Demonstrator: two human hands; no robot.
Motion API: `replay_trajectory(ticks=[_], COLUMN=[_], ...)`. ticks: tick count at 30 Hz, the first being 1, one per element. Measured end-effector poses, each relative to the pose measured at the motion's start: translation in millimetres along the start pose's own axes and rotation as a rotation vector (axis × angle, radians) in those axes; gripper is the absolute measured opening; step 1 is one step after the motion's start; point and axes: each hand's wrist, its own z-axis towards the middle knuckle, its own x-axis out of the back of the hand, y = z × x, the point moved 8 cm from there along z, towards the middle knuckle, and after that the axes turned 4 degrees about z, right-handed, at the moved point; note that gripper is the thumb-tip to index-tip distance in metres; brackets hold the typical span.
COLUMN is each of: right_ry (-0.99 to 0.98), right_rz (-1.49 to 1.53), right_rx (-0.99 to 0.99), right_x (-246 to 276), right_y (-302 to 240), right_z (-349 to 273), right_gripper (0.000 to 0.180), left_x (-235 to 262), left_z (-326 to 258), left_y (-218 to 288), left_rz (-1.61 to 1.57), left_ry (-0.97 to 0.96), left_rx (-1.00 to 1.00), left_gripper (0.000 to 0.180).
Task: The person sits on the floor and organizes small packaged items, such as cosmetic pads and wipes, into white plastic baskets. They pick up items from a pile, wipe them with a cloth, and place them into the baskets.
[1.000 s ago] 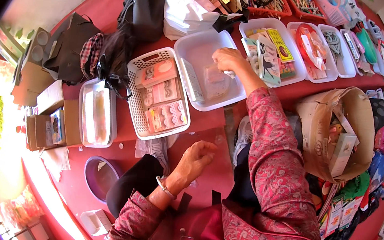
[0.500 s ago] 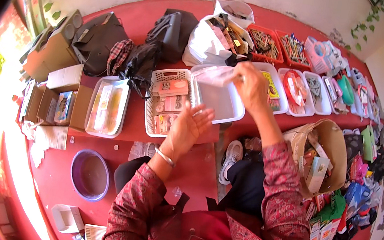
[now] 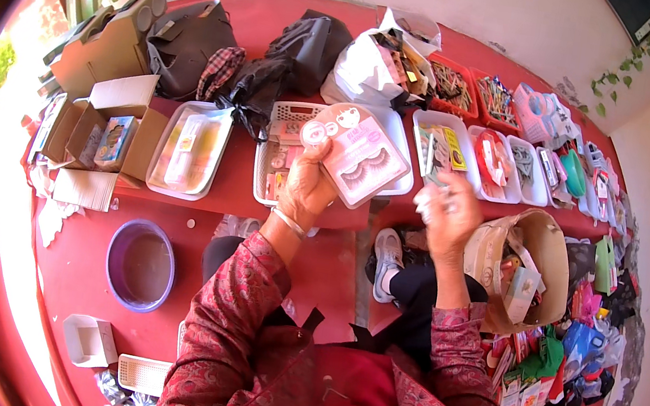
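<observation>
My left hand [image 3: 309,183] grips a pack of false eyelashes [image 3: 363,158] by its left edge. The pack is a pink card with a rounded top, tilted, with a pair of dark lashes on its front. It hangs over a white tray [image 3: 404,183] and hides much of it. To its left, a white basket [image 3: 265,186] holds several similar pink packs [image 3: 287,133]. My right hand [image 3: 454,219] is apart from the pack, near the paper bag, its fingers curled. Motion blurs a whitish bit at its fingertips, too unclear to name.
White trays of small goods [image 3: 452,129] and red baskets of sticks [image 3: 451,88] line the right. A brown paper bag [image 3: 491,264] stands by my right knee. A purple basin [image 3: 140,264], cardboard box [image 3: 143,140] and filled tray [image 3: 186,154] are left. Dark bags [image 3: 190,43] stand behind.
My left hand was empty with its palm up and now grips the eyelash pack. My right hand, which pinched a translucent pinkish thing over the tray, has moved right and nearer me.
</observation>
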Motion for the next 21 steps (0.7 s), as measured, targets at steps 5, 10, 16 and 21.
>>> replay_trajectory(ticks=[5,10,16,21], right_ry=[0.187,0.010,-0.627,-0.631], right_rz=[0.734,1.031,0.025,0.365], right_rx=[-0.423,-0.498,0.176,-0.078], right_x=[21.1,-26.2,-64.9,-62.9], right_y=[41.6,43.3,-8.5,-5.4], right_z=[35.5,42.5,13.8,5.1], right_gripper=[0.025,0.030,0.035,0.044], left_x=[-4.3,0.6,-3.3,-5.1], left_z=[9.6,13.4,11.0,10.7], left_y=[-29.1,-51.5,-59.2,-43.8], left_rz=[0.016,0.113,0.117,-0.006], left_ry=[-0.008,0.032,0.022,-0.134], left_rx=[0.080,0.147,0.179,0.162], left_gripper=[0.042,0.044,0.040,0.039])
